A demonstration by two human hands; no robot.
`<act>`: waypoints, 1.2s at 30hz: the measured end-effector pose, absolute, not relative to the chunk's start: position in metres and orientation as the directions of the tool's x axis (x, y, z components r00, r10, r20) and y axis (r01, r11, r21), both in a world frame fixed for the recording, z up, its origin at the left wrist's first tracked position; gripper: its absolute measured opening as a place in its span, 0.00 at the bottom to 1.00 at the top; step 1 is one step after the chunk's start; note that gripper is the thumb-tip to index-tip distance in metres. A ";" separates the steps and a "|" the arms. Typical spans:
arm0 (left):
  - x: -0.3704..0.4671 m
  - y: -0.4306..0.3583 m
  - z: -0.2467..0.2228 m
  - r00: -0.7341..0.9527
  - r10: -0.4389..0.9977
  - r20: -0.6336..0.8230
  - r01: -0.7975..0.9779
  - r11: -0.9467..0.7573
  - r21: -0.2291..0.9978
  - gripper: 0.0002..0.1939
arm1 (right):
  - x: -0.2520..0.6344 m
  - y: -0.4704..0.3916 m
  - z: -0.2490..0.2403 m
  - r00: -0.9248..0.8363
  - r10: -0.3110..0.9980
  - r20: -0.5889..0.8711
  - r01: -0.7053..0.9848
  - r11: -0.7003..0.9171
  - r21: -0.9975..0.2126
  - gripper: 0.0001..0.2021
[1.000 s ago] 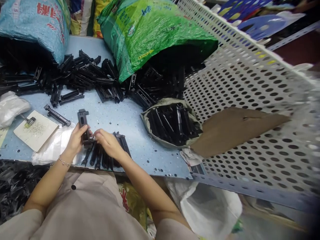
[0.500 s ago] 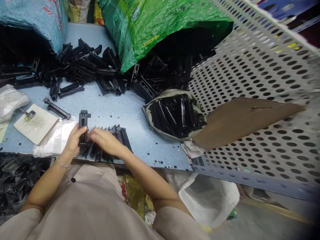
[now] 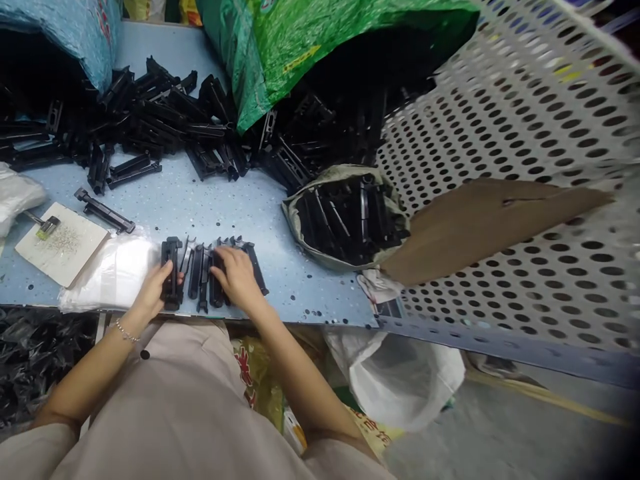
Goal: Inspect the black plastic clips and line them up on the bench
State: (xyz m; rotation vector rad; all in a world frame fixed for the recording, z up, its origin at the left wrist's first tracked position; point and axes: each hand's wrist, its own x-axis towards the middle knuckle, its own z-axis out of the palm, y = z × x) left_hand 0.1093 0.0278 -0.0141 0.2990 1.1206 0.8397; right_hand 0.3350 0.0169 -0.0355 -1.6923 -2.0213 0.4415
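Observation:
My left hand (image 3: 154, 288) is closed round a black plastic part (image 3: 173, 272), held upright near the table's front edge. To its right, several similar black parts (image 3: 196, 272) stand side by side in a row. My right hand (image 3: 235, 275) rests over the middle of that row, fingers bent round one of the parts; the fingertips are partly hidden among them. A flat stack of clear plastic bags (image 3: 120, 270) lies left of my left hand. One loose black part (image 3: 106, 212) lies behind the bags.
A heap of black parts (image 3: 160, 120) spreads across the back, below a green sack (image 3: 250, 73) and a blue sack (image 3: 75, 33). An open cloth bag (image 3: 300, 247) of parts stands right, beside a perforated metal panel (image 3: 500, 133). A white board (image 3: 63, 243) lies left.
My right hand has moved right, away from my left hand and onto the row. The part in my left hand has come down and turned. The whole view has shifted slightly.

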 end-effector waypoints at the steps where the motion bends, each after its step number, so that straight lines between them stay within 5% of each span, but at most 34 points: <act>1: 0.116 0.031 -0.016 0.175 0.733 -0.657 -0.510 0.638 0.576 0.16 | 0.333 0.020 -0.031 -0.080 0.985 0.156 0.823 0.153 -0.547 0.20; 4: 0.136 0.037 -0.011 0.175 0.791 -0.586 -0.646 0.542 0.538 0.15 | 0.317 0.020 -0.008 -0.030 0.997 0.070 0.688 0.071 -0.723 0.24; 9: 0.141 0.027 0.009 0.218 0.865 -0.453 -0.640 0.477 0.602 0.18 | 0.294 0.007 0.020 -0.300 0.945 -0.135 0.353 -0.021 -0.935 0.30; 13: 0.116 0.025 0.015 0.352 0.759 -0.548 -0.626 0.626 0.465 0.18 | 0.300 0.012 0.023 -0.152 0.987 -0.045 0.387 0.018 -0.922 0.21; 17: 0.094 0.030 0.017 0.554 0.604 -0.573 -0.547 0.783 0.296 0.21 | 0.310 0.022 0.034 -0.208 0.963 0.169 0.476 0.251 -0.843 0.19; 20: 0.091 0.027 0.018 0.529 0.612 -0.588 -0.497 0.785 0.369 0.21 | 0.310 0.025 0.044 -0.302 0.929 0.212 0.539 0.350 -0.766 0.21; 23: 0.093 0.020 0.019 0.352 0.756 -0.552 -0.469 0.653 0.595 0.19 | 0.306 0.025 0.047 -0.322 0.924 0.208 0.603 0.369 -0.707 0.23; 29: 0.077 0.016 0.023 0.571 0.641 -0.513 0.012 0.618 0.786 0.23 | 0.317 0.014 0.043 -0.670 0.739 0.071 0.589 0.588 -0.554 0.19; 33: 0.072 0.026 0.005 0.154 0.946 -0.287 0.283 0.236 0.930 0.20 | 0.337 0.009 0.028 -0.420 0.908 -0.012 0.611 0.272 -0.743 0.21; 36: 0.080 0.029 -0.016 0.058 0.998 0.015 0.741 -0.053 0.670 0.12 | 0.338 0.010 0.012 -0.156 0.980 -0.126 0.288 -0.077 -0.955 0.21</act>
